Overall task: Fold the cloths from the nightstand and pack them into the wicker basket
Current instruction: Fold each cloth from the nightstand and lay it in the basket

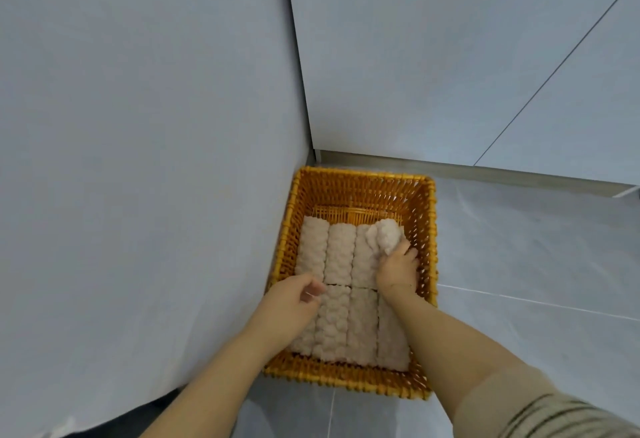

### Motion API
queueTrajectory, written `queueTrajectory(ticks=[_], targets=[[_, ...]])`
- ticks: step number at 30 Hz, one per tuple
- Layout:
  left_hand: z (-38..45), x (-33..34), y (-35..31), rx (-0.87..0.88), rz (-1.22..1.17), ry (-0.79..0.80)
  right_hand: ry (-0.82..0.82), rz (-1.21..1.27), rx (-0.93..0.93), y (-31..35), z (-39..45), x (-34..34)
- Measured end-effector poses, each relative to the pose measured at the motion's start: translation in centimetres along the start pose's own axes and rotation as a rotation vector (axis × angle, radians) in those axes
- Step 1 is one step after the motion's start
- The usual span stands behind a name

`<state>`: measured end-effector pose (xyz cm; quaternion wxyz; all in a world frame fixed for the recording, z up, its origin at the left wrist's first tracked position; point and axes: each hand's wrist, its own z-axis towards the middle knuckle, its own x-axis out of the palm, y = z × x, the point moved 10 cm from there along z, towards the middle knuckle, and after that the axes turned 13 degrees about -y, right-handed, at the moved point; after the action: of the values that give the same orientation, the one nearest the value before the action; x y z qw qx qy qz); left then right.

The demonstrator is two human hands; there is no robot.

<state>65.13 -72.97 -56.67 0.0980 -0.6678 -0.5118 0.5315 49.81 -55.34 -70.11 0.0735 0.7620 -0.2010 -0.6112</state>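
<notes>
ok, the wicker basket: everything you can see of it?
The wicker basket is rectangular, open-topped, woven from orange-yellow cane, with slatted walls. It sits on the grey tiled floor against a pale panel. Folded beige cloths fill it in two rows; a strip of base shows at the far end. Both hands reach inside.

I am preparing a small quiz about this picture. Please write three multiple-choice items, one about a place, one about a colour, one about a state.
1. Where does the wicker basket stand?
A. on the floor beside a wall
B. on a bed
C. on a shelf

2. What colour is the basket?
A. white
B. orange-yellow
C. black

3. What does the right hand do?
A. hangs idle
B. grips a crumpled cloth
C. lifts the basket

Answers: 1 A, grey floor tiles surround it; 2 B, the weave shows it; 3 B, fingers curl on the cloth at the far right corner.
</notes>
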Motion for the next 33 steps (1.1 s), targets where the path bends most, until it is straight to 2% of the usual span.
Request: queueTrajectory(ticks=[3, 9, 14, 19, 23, 25, 27, 29, 33], targets=[[0.1, 0.2, 0.6, -0.013, -0.006, 0.005, 0.033, 0.074, 0.050, -0.5, 0.6, 1.0], [0.0, 0.9, 1.1, -0.029, 0.009, 0.023, 0.030, -0.047, -0.012, -0.4, 1.2, 0.6], [-0.3, 1.2, 0.7, -0.028, -0.011, 0.046, 0.121, 0.140, 0.107, -0.9, 2.3, 0.9], [-0.2, 0.5, 0.3, -0.057, -0.064, 0.006, -0.018, 0.320, -0.022, 0.8, 1.0, -3.2], [0.0, -0.1, -0.6, -0.144, -0.240, -0.052, -0.060, 0.619, -0.097, 2.6, -3.3, -8.7], [-0.2, 0.2, -0.6, -0.233, -0.374, -0.042, 0.013, 0.764, -0.082, 3.2, -5.5, -10.3], [-0.7, 0.9, -1.1, -0.299, -0.496, 0.007, 0.153, 0.900, -0.022, 3.6, -7.6, -10.3], [-1.1, 1.5, -1.5, -0.323, -0.573, 0.042, 0.274, 0.967, 0.004, 4.2, -9.6, -10.0], [-1.8, 1.6, -2.6, -0.296, -0.635, 0.073, 0.396, 1.108, 0.060, 5.6, -11.8, -9.8]])
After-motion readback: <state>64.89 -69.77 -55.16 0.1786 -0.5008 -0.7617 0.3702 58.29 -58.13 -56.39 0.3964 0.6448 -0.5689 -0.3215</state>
